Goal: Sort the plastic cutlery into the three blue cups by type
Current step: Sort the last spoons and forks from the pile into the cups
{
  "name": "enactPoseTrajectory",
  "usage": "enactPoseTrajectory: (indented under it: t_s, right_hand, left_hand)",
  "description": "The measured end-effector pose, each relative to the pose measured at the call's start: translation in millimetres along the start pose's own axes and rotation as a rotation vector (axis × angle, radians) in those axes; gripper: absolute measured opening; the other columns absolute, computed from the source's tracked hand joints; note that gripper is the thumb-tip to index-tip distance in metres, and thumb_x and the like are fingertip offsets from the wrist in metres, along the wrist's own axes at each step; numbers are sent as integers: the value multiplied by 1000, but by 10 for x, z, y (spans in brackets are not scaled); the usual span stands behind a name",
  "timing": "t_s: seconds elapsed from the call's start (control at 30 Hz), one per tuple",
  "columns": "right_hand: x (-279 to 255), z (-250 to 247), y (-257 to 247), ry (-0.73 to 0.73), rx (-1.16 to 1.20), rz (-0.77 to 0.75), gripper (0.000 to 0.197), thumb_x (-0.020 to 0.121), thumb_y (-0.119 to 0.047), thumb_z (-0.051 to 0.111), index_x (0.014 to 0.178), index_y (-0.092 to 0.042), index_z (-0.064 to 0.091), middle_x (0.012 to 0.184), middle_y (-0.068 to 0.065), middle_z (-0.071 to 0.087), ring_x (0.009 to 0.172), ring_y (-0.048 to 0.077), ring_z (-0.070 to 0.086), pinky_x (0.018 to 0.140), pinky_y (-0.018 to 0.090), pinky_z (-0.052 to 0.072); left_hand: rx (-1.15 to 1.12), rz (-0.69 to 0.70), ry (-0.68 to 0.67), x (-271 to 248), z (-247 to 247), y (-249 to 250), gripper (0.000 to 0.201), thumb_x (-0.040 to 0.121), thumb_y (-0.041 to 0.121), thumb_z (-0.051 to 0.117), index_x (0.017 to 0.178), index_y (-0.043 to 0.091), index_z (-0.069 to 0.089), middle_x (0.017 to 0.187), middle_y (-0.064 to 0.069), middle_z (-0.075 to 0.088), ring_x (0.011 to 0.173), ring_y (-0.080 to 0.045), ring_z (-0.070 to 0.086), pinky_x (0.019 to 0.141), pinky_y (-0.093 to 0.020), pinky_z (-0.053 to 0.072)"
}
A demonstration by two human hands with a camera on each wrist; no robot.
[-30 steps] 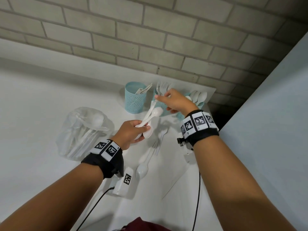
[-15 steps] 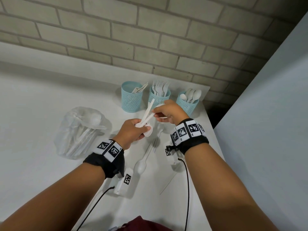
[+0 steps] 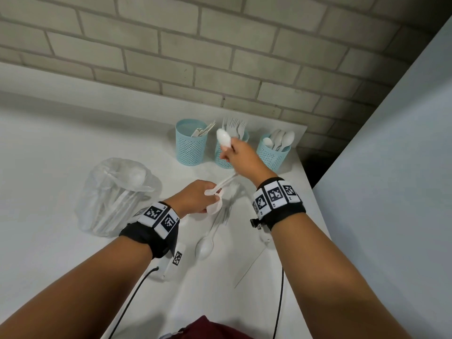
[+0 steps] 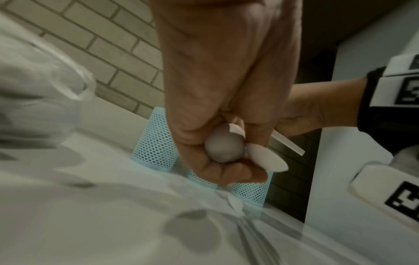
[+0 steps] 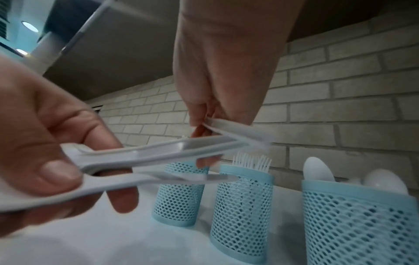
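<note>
The room is dim, and soft shadows sit under the cups (image 3: 191,143). Both wrist pictures are blurry. The brick wall (image 3: 220,45) bends at the edges.

a: where do the cups stand?
b: three blue mesh cups in a row at the far edge. the left cup (image 3: 191,145) holds what look like knives, though it's hard to be sure. the middle cup (image 3: 223,155) holds forks, tines up. the right cup (image 3: 272,154) holds spoons, bowls up.
a: and loose pieces?
b: a white spoon (image 3: 223,139) held up in front of the middle cup, a held bundle (image 3: 216,194) nearer, and a spoon on the table (image 3: 205,244) nearest.
</note>
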State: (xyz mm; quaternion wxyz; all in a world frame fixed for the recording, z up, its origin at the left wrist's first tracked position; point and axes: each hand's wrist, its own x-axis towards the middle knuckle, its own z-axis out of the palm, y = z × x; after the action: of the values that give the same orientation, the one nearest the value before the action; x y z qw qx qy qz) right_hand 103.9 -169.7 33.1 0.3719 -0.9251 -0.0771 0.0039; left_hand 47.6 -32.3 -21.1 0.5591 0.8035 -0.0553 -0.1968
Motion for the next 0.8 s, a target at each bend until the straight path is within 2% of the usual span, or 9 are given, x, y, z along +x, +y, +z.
enactPoseTrajectory:
  t_s: [0.07, 0.13, 0.27, 0.33, 0.37, 0.43, 0.57, 0.67, 0.8]
  right_hand:
    - [10, 41, 23, -142, -175, 30, 23, 98, -17, 42, 116, -6, 52, 105, 10, 62, 80, 19, 54, 62, 27, 44]
    - [-13, 53, 48, -259, -240, 99, 22, 97, -17, 44, 115, -7, 52, 109, 13, 64, 90, 25, 59, 74, 32, 47]
    - [-66, 53, 115, -379, -291, 168, 15, 98, -21, 41, 105, -12, 50, 112, 16, 61, 94, 31, 61, 84, 37, 47]
    - [-98, 54, 149, -407, -169, 240, 16, 99, -23, 39, 104, -11, 48, 99, 15, 63, 75, 30, 66, 78, 40, 53]
    - [-106, 49, 169, -417, -129, 277, 19, 99, -25, 38, 105, -10, 49, 90, 13, 64, 62, 25, 65, 72, 38, 55]
    - [-136, 25, 176, -445, -136, 326, 23, 100, -29, 37, 102, -11, 50, 78, 9, 65, 51, 18, 59, 60, 33, 52]
    - [-216, -41, 158, -586, -119, 358, 29, 101, -33, 35, 89, -12, 52, 60, 2, 63, 41, 12, 49, 46, 21, 42]
    - [-234, -68, 208, -608, 218, 423, 30, 101, -32, 38, 84, -12, 54, 51, -1, 56, 37, 8, 43, 40, 15, 36]
    - [-250, -27, 230, -598, 505, 430, 29, 101, -32, 37, 86, -13, 53, 52, -1, 54, 37, 6, 43, 41, 14, 37]
  left_hand:
    - [83, 40, -8, 7, 3, 20, 17, 92, 9, 52, 106, 5, 62, 87, -4, 56, 78, -14, 52, 61, -19, 47]
    - [139, 88, 23, 20, -16, 19, 22, 90, 8, 56, 109, 2, 64, 95, -6, 59, 78, -12, 53, 60, -16, 46]
    - [101, 157, 115, 47, -74, -15, 25, 81, 3, 69, 105, 4, 68, 96, -3, 65, 82, -11, 58, 67, -8, 42]
    - [49, 151, 149, 59, -90, -31, 29, 75, 4, 75, 103, 6, 68, 88, 0, 65, 77, -9, 58, 66, -6, 43]
    - [25, 147, 169, 63, -97, -35, 31, 73, 6, 78, 102, 9, 68, 85, 1, 64, 75, -7, 58, 65, -4, 43]
    - [5, 155, 196, 70, -115, -40, 35, 68, 9, 82, 100, 13, 68, 84, 3, 64, 74, -5, 57, 65, -3, 43]
    - [-53, 180, 259, 64, -150, -34, 37, 65, 9, 84, 98, 13, 68, 83, 7, 62, 73, -5, 56, 67, -9, 45]
    - [-257, 195, 339, 73, -168, -6, 47, 68, 4, 80, 109, 13, 59, 87, 2, 61, 75, -8, 58, 64, -8, 50]
    - [-536, 144, 389, 105, -158, 17, 62, 75, 1, 74, 125, 18, 41, 97, -8, 62, 84, -14, 62, 81, -26, 52]
